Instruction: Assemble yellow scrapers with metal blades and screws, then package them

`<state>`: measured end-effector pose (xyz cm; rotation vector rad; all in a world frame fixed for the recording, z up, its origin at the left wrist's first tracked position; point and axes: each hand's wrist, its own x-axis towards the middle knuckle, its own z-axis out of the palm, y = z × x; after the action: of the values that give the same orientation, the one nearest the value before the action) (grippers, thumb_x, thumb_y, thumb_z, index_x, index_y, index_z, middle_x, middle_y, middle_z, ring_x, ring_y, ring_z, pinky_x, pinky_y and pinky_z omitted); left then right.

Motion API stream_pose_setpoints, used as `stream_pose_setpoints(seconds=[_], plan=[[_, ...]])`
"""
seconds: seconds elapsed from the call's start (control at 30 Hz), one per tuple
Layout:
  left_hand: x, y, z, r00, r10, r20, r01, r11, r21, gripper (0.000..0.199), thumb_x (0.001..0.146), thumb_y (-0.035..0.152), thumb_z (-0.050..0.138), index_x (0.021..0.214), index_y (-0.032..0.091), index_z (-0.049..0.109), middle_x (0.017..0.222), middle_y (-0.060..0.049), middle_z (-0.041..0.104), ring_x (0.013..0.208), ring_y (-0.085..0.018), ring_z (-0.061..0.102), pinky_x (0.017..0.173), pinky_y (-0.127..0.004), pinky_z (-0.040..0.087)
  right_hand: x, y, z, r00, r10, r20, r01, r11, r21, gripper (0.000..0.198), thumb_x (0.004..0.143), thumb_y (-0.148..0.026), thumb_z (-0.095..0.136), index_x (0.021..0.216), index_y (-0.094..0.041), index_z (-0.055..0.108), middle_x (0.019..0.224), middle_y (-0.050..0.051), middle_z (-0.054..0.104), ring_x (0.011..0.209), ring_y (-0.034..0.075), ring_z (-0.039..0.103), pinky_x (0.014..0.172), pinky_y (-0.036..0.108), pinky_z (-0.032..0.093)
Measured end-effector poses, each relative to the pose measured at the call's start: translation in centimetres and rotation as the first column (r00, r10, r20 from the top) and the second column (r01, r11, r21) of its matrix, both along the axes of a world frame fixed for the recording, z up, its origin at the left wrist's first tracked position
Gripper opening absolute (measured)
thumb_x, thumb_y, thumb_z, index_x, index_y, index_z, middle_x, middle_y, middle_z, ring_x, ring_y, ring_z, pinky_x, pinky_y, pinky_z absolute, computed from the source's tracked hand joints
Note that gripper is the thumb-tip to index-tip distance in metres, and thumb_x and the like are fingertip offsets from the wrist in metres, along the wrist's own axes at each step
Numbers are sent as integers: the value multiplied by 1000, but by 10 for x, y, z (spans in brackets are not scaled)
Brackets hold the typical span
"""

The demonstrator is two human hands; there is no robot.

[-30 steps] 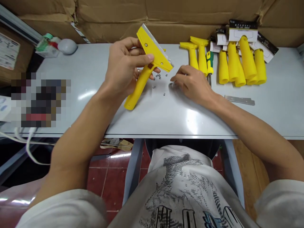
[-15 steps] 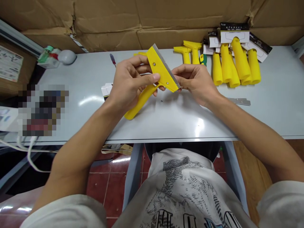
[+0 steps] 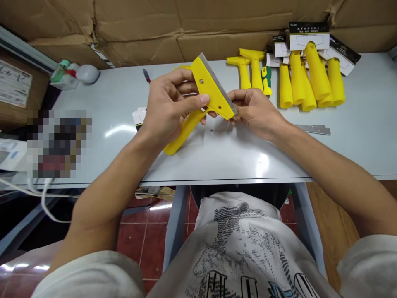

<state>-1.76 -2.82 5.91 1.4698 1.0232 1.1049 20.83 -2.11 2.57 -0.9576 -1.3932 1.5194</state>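
Observation:
My left hand (image 3: 173, 97) grips a yellow scraper (image 3: 207, 89) above the table, thumb on its flat head. The scraper's handle (image 3: 184, 134) slants down to the left, and a grey metal blade (image 3: 218, 85) runs along the head's upper right edge. A screw (image 3: 201, 81) sits in the upper part of the head. At the blade's lower corner my right hand (image 3: 256, 111) is closed, its fingertips pinching the blade end; the tips are partly hidden. Below the scraper lies a tiny dark piece (image 3: 211, 130).
Yellow scraper handles (image 3: 318, 76) with black-and-white cards (image 3: 309, 36) lie at back right. Two yellow scrapers (image 3: 256, 68) and a green-yellow screwdriver (image 3: 266, 80) are beside them. Loose metal blades (image 3: 313, 129) lie right. A cardboard wall (image 3: 139, 25) stands behind.
The view has shifted slightly. Both hands keep nearly the same pose on the scraper, with the right fingertips a little shifted at the blade's corner.

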Motion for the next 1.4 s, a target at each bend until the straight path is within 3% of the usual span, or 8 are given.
stream_pose_setpoints(seconds=[0.2,0.37,0.53,0.77,0.93,1.1,1.23,1.4], plan=[[-9,14,0,995,-2,100,0,1000,24,54,71,51,119,103,33,80,98,4,87,76,-24,81,56,-41,55,2,17,-10,880,-311,359,180,918,355,15,105,-11,83,96,-23,82,100,6,87,93,20,73,93,38,62],[-11,21,0,998,34,52,-33,999,-22,53,69,54,119,100,37,79,87,8,84,70,-21,78,55,-39,57,1,15,-9,780,-316,540,35,884,466,27,111,-15,68,122,-24,91,117,9,90,95,24,77,101,44,63],[-11,21,-1,997,64,40,-63,997,-43,51,67,52,117,100,37,81,92,4,87,77,-27,82,59,-43,57,4,13,-16,628,-319,710,-173,832,527,20,105,-18,77,114,-21,95,123,14,85,102,29,75,96,46,57],[-7,16,-1,998,59,-1,-59,997,-42,56,67,68,115,101,39,81,92,5,88,85,-28,81,66,-46,59,6,15,-23,572,-319,756,-253,808,532,24,110,-15,68,114,-20,91,122,16,82,102,30,71,87,44,50],[-9,17,3,995,86,44,-85,995,-44,47,68,59,114,97,39,83,105,5,91,82,-29,81,64,-47,57,11,10,-19,562,-324,761,-304,774,555,34,114,-17,60,126,-20,91,128,16,83,103,29,74,87,42,48],[-13,25,2,992,99,79,-95,994,-52,74,53,68,122,100,32,78,95,6,87,75,-22,73,60,-42,56,15,12,-20,577,-313,755,-308,772,555,26,108,-14,64,113,-20,88,126,15,82,103,28,73,89,42,50],[-15,30,1,994,95,58,-94,995,-28,75,62,76,118,105,33,74,91,5,83,85,-26,77,65,-45,56,17,8,-15,557,-308,771,-345,759,552,23,109,-14,62,110,-17,85,128,17,81,99,27,71,83,40,45],[-18,36,1,986,154,68,-152,988,-36,80,50,82,116,100,37,74,91,9,84,89,-25,71,69,-46,57,10,-9,-7,765,25,644,-397,806,440,14,110,-23,70,103,-20,81,97,6,84,83,19,70,82,34,48]])
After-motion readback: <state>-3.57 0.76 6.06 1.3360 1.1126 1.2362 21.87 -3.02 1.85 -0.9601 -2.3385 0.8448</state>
